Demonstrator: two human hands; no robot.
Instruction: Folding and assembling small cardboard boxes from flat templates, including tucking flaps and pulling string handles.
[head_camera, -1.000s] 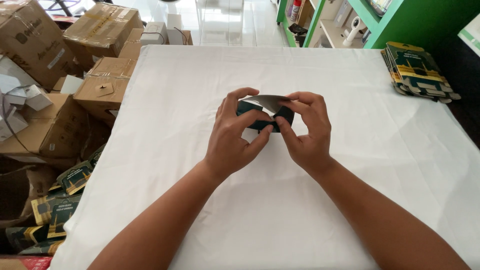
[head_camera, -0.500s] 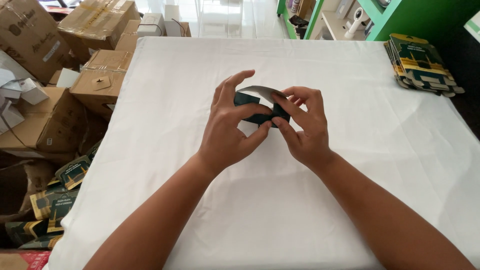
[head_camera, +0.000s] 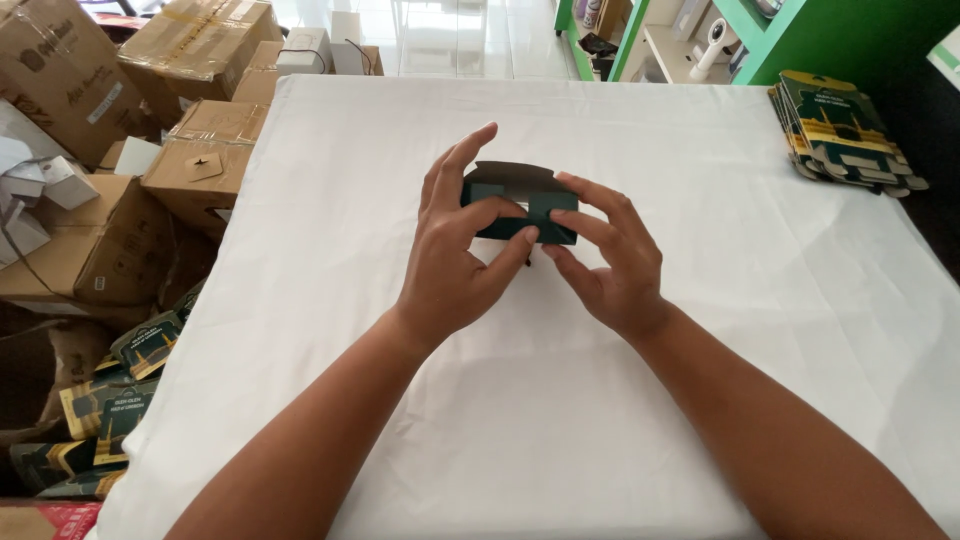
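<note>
Both my hands hold a small dark green cardboard box (head_camera: 525, 205) above the white cloth-covered table (head_camera: 700, 400), near its middle. My left hand (head_camera: 460, 250) grips the box's left end with thumb and fingers, index finger raised. At the right end, my right hand (head_camera: 605, 260) pinches the box with its fingers spread along the front. The box's top flap stands open, its grey inside showing.
A stack of flat green-and-gold box blanks (head_camera: 840, 130) lies at the table's far right corner. Brown cardboard cartons (head_camera: 190, 150) crowd the floor on the left, with more green blanks (head_camera: 110, 400) below them. Green shelving (head_camera: 720, 40) stands at the back right.
The flap that curved over the box has been pushed back and now stands up. My left index finger has lifted, and my right fingers have shifted along the box's front.
</note>
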